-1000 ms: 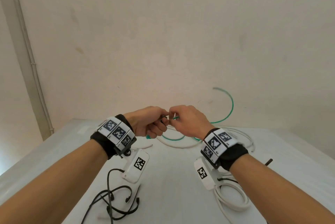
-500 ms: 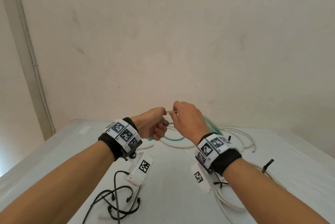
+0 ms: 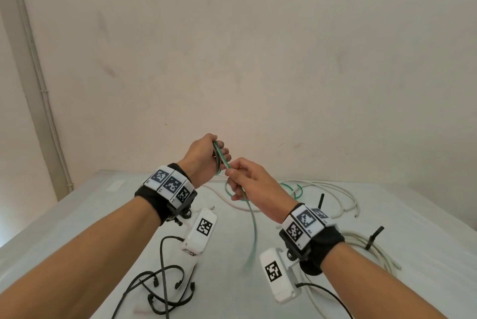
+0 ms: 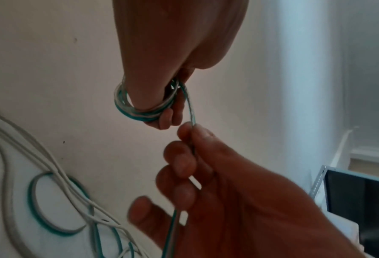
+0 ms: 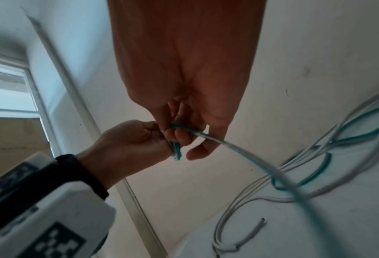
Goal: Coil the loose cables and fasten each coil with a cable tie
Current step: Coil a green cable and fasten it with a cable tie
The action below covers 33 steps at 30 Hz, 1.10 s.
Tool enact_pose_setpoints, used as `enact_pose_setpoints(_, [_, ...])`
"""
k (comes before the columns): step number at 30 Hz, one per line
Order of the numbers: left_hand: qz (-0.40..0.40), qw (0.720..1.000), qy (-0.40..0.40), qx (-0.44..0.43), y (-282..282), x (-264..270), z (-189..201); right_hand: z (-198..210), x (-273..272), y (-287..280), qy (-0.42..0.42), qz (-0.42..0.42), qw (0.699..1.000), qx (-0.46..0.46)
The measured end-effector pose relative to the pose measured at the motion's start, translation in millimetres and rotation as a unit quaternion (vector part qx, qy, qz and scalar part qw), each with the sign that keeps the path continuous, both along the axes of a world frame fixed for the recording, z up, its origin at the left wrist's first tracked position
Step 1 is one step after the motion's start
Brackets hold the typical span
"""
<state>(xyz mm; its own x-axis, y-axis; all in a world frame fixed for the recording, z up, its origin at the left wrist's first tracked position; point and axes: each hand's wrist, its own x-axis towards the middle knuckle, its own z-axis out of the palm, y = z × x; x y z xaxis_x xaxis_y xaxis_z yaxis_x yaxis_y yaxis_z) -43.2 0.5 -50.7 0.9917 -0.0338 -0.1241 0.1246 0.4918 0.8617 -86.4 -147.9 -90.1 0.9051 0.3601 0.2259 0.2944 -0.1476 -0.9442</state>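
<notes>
Left hand (image 3: 204, 156) grips a green cable (image 4: 139, 113) coil; right hand (image 3: 250, 184) pinches its loose strand above the bench (image 3: 232, 254).

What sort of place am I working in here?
Probably a plain indoor room set up as a cable-sorting workstation, not a home or shop floor. A white table stands against a bare scuffed wall, loose white cables and black cable ties are spread across it, and a window is off to one side.
</notes>
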Motion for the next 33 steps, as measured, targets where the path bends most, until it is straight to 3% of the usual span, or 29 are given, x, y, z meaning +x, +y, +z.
enact_pose_setpoints(4, [-0.073,0.996,-0.007,-0.057,1.4,-4.8,3.5,-1.4,0.2,-3.6,-0.007,0.038,0.998,-0.049])
enact_pose_setpoints(10, [-0.158,0.985,-0.008,-0.061,9.7,-7.6,17.3,3.4,7.7,-14.0,-0.097,0.042,0.973,-0.205])
enact_pose_setpoints(19, [-0.297,0.952,-0.02,0.072,14.2,-19.9,28.1,16.2,24.0,-29.8,-0.15,-0.008,0.929,-0.338])
enact_pose_setpoints(24, [-0.352,0.93,-0.015,0.105,19.4,-28.2,33.8,16.0,32.1,-40.8,-0.205,-0.011,0.878,-0.433])
enact_pose_setpoints(27, [-0.362,0.926,-0.011,0.111,21.0,-29.4,33.6,16.5,25.9,-44.5,-0.268,-0.093,0.816,-0.504])
enact_pose_setpoints(28, [-0.361,0.926,-0.01,0.108,21.1,-29.3,32.2,16.4,23.3,-43.6,-0.268,-0.124,0.81,-0.507])
enact_pose_setpoints(29, [-0.359,0.928,-0.008,0.101,21.2,-29.0,30.3,15.9,21.3,-42.0,-0.256,-0.145,0.82,-0.49])
enact_pose_setpoints(33, [-0.362,0.928,0.006,0.092,19.8,-27.7,19.3,11.2,24.4,-36.2,-0.13,-0.101,0.947,-0.276])
